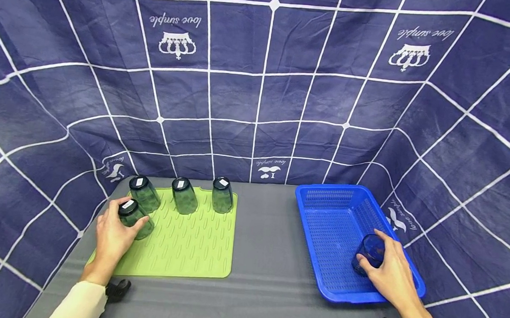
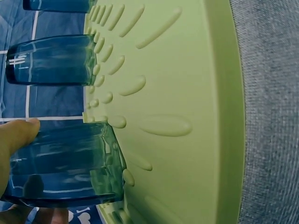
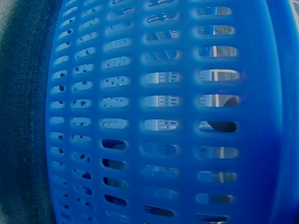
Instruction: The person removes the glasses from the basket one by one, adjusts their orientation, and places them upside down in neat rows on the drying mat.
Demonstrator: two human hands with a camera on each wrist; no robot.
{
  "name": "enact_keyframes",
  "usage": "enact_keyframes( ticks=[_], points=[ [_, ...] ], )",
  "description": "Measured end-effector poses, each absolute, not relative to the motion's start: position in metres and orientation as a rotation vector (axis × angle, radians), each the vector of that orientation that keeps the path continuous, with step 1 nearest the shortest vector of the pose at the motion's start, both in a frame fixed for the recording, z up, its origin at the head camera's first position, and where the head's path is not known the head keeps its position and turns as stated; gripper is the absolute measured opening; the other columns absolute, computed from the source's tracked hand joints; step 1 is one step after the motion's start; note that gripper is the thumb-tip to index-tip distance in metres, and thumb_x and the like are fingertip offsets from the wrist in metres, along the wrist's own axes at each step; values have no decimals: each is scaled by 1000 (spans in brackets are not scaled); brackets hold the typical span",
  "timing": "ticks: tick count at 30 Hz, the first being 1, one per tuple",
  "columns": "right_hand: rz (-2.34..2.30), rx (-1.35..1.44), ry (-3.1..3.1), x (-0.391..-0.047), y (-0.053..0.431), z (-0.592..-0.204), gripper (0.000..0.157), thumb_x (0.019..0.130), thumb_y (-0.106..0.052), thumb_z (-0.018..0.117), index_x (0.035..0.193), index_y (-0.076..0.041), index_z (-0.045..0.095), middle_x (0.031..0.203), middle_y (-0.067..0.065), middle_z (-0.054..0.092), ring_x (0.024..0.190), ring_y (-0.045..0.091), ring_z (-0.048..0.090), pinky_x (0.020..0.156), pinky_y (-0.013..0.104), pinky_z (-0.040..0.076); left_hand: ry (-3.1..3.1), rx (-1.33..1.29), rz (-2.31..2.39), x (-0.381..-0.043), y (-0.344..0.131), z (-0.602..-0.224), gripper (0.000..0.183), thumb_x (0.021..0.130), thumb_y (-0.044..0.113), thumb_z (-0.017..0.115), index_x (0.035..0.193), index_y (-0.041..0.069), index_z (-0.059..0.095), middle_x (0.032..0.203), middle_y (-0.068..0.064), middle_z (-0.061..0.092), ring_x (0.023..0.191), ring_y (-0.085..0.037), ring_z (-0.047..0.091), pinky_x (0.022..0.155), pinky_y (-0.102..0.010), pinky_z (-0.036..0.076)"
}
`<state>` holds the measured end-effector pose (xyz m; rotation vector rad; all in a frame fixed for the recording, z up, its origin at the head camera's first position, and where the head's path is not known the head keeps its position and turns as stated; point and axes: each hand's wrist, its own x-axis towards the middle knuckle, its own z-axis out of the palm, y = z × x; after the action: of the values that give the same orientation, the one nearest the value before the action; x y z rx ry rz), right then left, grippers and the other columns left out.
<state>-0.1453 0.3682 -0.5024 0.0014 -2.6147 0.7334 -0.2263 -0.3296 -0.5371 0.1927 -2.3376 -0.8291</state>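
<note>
On the left, my left hand [image 1: 116,230] grips a greenish drinking glass [image 1: 143,227] around its sides, thumb on one side and fingers on the other. That glass stands upside down at the left part of a green drying mat [image 1: 194,249], a white label on its base. In the left wrist view, the rim of the held glass [image 2: 65,163] is right at the ridged mat surface. My right hand [image 1: 391,270] holds another glass [image 1: 370,253] inside a blue plastic basket [image 1: 315,253], thumb and fingers around it. The basket wall [image 3: 131,135] hides this hand and glass in the right wrist view.
Three more upside-down glasses, the left one [image 1: 145,194], the middle one [image 1: 184,196] and the right one [image 1: 222,196], line the mat's back edge. Grey table surface [image 1: 266,240] lies between mat and basket. A blue checked curtain [image 1: 237,97] encloses the back and sides.
</note>
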Motion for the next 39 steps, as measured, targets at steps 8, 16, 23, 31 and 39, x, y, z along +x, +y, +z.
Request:
enact_keyframes(
  ticks=[8, 16, 23, 31, 39],
  points=[
    [705, -36, -2616, -144, 368, -501, 92, 85, -20, 99, 160, 6, 54, 141, 41, 66, 127, 66, 65, 97, 79, 51, -2306, 140, -821, -224, -328, -538, 82, 79, 9, 104, 150, 2, 64, 140, -35, 74, 121, -64, 66, 99, -65, 40],
    [696, -94, -2597, -141, 370, -498, 89, 83, -26, 101, 157, 3, 61, 138, 37, 72, 124, 64, 69, 96, 76, 51, -2328, 154, -821, -222, -328, -538, 83, 80, 12, 104, 151, 4, 62, 140, -37, 73, 120, -64, 65, 101, -66, 40],
    [715, -93, -2567, -140, 370, -496, 89, 79, -26, 105, 153, 3, 65, 134, 35, 76, 122, 63, 71, 96, 74, 50, -2358, 184, -821, -220, -328, -536, 85, 82, 13, 104, 154, 6, 60, 141, -39, 72, 121, -65, 64, 101, -67, 40],
    [742, -95, -2535, -141, 364, -493, 90, 78, -27, 107, 154, 0, 67, 136, 32, 78, 125, 61, 72, 99, 72, 50, -2387, 193, -792, -219, -328, -531, 86, 83, 12, 103, 157, 7, 59, 136, -42, 71, 123, -66, 64, 101, -66, 40],
    [738, -81, -2493, -140, 352, -484, 88, 78, -28, 108, 153, -5, 69, 135, 24, 80, 119, 52, 78, 94, 44, 52, -2403, 203, -812, -214, -326, -529, 85, 86, 12, 101, 160, 7, 58, 143, -43, 66, 129, -67, 59, 108, -71, 42]
  ],
)
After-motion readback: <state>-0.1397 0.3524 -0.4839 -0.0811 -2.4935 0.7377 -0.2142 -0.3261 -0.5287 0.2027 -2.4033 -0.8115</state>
